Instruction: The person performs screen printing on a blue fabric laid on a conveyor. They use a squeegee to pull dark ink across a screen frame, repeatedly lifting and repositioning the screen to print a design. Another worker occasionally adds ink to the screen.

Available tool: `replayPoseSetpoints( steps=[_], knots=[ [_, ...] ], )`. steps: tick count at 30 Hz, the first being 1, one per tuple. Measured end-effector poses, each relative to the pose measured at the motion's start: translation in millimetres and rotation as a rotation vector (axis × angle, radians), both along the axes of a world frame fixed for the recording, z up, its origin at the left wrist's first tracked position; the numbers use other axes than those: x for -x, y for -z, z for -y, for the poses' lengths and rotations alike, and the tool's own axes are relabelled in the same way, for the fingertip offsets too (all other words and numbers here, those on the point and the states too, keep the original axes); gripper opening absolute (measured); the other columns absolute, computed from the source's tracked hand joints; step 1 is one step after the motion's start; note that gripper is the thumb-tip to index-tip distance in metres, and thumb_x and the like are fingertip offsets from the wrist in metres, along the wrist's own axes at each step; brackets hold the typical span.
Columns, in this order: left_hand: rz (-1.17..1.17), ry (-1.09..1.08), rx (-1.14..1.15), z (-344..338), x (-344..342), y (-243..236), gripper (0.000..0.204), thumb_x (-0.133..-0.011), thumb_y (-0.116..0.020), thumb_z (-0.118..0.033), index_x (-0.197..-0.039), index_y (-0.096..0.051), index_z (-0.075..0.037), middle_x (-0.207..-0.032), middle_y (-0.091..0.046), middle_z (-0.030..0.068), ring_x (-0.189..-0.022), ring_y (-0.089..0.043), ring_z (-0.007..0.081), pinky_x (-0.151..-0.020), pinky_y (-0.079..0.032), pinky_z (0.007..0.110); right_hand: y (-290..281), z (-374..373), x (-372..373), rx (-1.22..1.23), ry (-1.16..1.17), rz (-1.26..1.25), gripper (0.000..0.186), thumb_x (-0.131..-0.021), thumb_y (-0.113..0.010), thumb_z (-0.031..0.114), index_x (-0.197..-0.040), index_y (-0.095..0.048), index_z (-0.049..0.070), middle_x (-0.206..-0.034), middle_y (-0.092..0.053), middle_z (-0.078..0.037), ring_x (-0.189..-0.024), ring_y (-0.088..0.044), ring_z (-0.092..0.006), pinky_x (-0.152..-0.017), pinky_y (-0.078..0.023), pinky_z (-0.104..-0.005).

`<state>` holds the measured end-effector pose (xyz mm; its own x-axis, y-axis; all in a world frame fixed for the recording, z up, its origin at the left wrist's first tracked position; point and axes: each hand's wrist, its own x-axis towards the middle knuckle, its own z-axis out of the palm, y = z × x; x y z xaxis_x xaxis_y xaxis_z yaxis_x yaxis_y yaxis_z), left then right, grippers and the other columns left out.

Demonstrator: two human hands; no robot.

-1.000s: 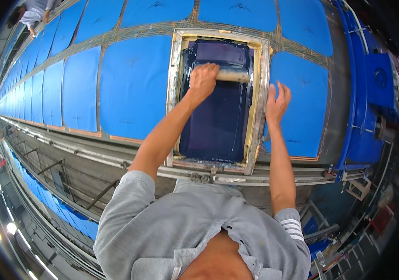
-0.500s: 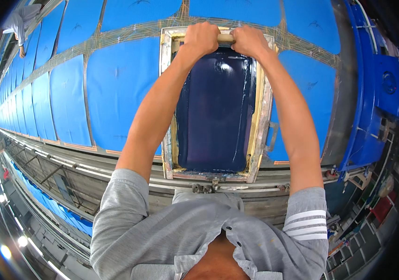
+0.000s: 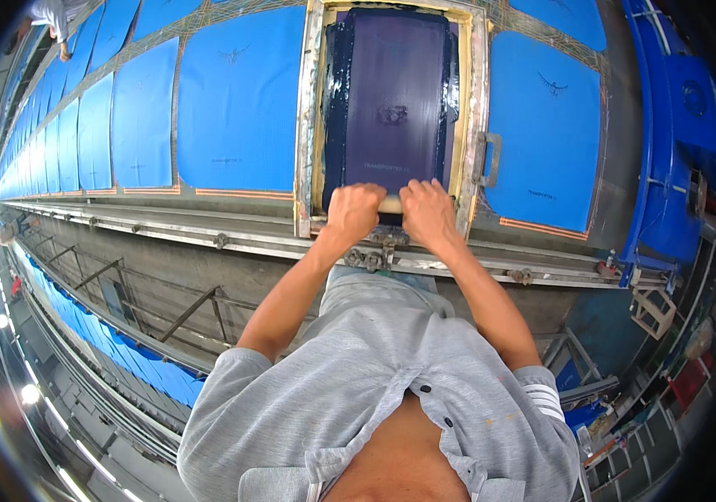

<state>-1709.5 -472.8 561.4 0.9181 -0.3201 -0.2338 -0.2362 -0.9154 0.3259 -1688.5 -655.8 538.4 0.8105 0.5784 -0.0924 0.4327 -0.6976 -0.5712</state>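
Note:
My left hand (image 3: pixel 354 213) and my right hand (image 3: pixel 429 216) are both closed on the pale handle of a squeegee (image 3: pixel 390 202), at the near end of a printing screen. Its light, worn frame (image 3: pixel 477 75) lies on the long table, with a metal grip (image 3: pixel 487 159) on its right side. Across the screen's mesh (image 3: pixel 394 100), dark navy ink lines the edges, and the middle shows a thinner purple film with a dark mark.
Blue panels (image 3: pixel 236 109) run in rows along the table beside metal rails (image 3: pixel 107 217). A blue machine body (image 3: pixel 667 142) stands at the right. A co-worker's sleeve and hand (image 3: pixel 61 40) appear at the far upper left. A lower rack (image 3: pixel 123 335) with blue material runs behind me.
My right hand has joined my left on the squeegee. Both hands first reached the screen's far end, then drew the squeegee down to the near end, thinning the ink to purple in the middle.

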Motion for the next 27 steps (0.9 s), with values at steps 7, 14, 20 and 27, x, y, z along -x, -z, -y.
replayPoseSetpoints(
  steps=[7, 14, 20, 27],
  knots=[
    [-0.097, 0.002, -0.139, -2.7, -32.0, -7.9, 0.016, -0.070, -0.064, -0.006, -0.081, -0.075, -0.012, -0.078, -0.070, 0.0166, -0.075, -0.069, 0.0349, -0.066, -0.053, 0.048, 7.2, -1.0, -19.9, -0.009, 0.011, -0.046, 0.015, -0.074, -0.060, 0.005, -0.082, -0.072, 0.003, -0.085, -0.067, -0.016, -0.087, -0.068, -0.0346, -0.091, -0.050, -0.0520],
    [0.087, 0.014, -0.187, -7.3, -222.7, 1.4, 0.013, -0.073, -0.066, -0.010, -0.082, -0.075, -0.011, -0.081, -0.070, 0.0182, -0.078, -0.070, 0.0358, -0.071, -0.056, 0.048, 0.1, -8.8, -214.4, 0.130, 0.054, 0.030, 0.018, -0.073, -0.059, 0.009, -0.083, -0.074, 0.006, -0.086, -0.071, -0.018, -0.081, -0.070, -0.0377, -0.075, -0.056, -0.0478],
    [0.076, 0.016, -0.322, -3.2, -368.0, 12.1, 0.025, -0.076, -0.062, -0.011, -0.094, -0.077, -0.017, -0.088, -0.072, 0.0172, -0.086, -0.071, 0.0357, -0.076, -0.056, 0.047, 12.3, -7.5, -356.1, 0.183, 0.065, -0.011, 0.020, -0.075, -0.059, 0.010, -0.088, -0.074, 0.008, -0.089, -0.072, -0.020, -0.084, -0.070, -0.0385, -0.075, -0.056, -0.0486],
    [0.086, 0.062, -0.307, -11.5, -377.8, 19.7, 0.026, -0.074, -0.064, -0.011, -0.094, -0.078, -0.017, -0.082, -0.072, 0.0169, -0.083, -0.071, 0.0342, -0.074, -0.056, 0.047, 14.9, -15.1, -363.5, 0.184, 0.069, -0.001, 0.020, -0.071, -0.059, 0.009, -0.085, -0.073, 0.004, -0.086, -0.071, -0.021, -0.083, -0.069, -0.0399, -0.075, -0.055, -0.0493]
  ],
)
